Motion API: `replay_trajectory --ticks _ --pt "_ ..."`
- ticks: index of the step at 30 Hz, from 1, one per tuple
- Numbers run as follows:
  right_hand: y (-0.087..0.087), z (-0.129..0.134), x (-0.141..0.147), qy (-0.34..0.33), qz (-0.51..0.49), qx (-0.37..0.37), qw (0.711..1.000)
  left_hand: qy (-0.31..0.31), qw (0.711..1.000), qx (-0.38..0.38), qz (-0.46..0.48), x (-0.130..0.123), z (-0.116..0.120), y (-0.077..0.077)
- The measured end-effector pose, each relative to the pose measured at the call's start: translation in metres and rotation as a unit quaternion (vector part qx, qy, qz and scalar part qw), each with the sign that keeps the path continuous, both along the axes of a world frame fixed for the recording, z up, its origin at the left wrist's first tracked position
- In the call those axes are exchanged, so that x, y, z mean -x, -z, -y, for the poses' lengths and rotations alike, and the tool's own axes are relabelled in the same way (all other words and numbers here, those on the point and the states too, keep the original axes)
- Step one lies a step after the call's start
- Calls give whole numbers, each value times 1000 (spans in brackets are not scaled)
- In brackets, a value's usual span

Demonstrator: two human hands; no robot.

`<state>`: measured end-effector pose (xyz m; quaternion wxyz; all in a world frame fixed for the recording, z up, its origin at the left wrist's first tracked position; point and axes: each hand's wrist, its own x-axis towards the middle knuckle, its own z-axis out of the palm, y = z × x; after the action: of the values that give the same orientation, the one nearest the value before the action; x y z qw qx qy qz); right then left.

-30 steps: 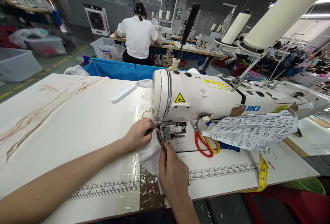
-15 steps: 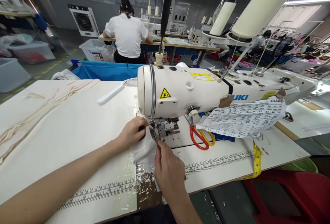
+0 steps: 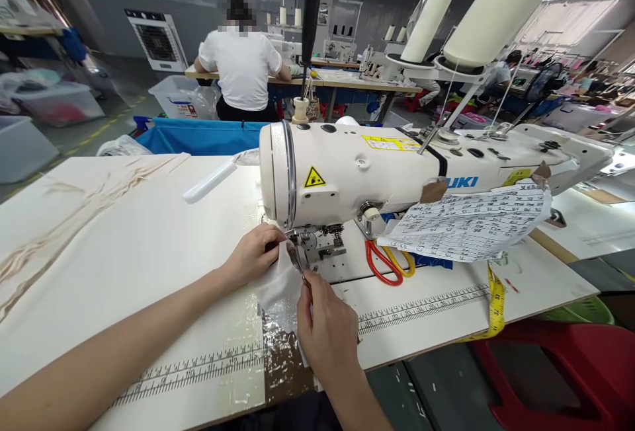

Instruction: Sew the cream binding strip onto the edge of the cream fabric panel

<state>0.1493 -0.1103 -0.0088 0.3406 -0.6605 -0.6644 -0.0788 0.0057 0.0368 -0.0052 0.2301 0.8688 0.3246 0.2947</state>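
A white sewing machine (image 3: 337, 166) stands on the white table (image 3: 149, 219). Left of its needle area, my left hand (image 3: 255, 251) is closed on the upper edge of a white cloth (image 3: 278, 289). My right hand (image 3: 327, 325) grips a slim metal tool (image 3: 296, 258), whose tip points up at the cloth near the needle area. The cloth hangs between both hands over a glossy taped patch. Its far part is partly hidden by my fingers. Exactly what kind of tool it is, I cannot make out.
Red and yellow scissors (image 3: 384, 264) lie right of the needle area. A written sheet (image 3: 469, 223) hangs on the machine, with a yellow tape measure (image 3: 496, 299) below. Beige strips (image 3: 99, 199) lie left. A person in white (image 3: 243, 67) sits beyond a blue bin (image 3: 203, 137).
The view has shifted slightly, so the machine appears a little further left and higher. Both hands keep nearly the same place and the same hold.
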Motion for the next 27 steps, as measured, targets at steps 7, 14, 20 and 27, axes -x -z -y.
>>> replay_trajectory --ticks 7,14,20,27 --pt "-1 -2 1 8 14 7 1000 5 999 -47 -12 0 1 2" --pt "3 -3 2 27 53 28 998 50 983 -178 0 2 -3 4" --pt "2 -6 7 59 100 44 992 126 958 -240 -89 2 -1 -7" --pt "0 41 2 23 16 7 1000 135 954 -197 -182 10 19 -20"
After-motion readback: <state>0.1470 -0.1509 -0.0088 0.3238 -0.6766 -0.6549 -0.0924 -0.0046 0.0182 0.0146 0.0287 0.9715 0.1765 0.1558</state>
